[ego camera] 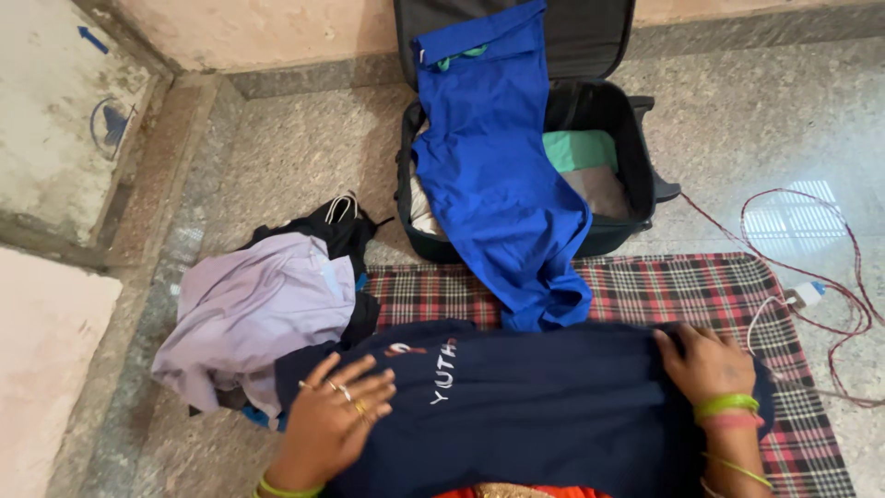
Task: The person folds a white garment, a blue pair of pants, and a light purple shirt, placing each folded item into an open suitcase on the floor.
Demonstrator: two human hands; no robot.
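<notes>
Head view shows the left hand [334, 412] and right hand [702, 361], both flat with fingers spread, pressing on the navy shirt [535, 406] lying on the plaid mat [701, 290], just in front of the open black suitcase [636, 157] with a blue garment [498, 184] draped over its rim.

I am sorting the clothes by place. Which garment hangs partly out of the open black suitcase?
The bright blue garment: it drapes over the black suitcase's front edge onto the red checked mat. The navy shirt and lilac cloth lie outside it.

Speckled stone floor [304, 157], stained wall [249, 28]
</notes>
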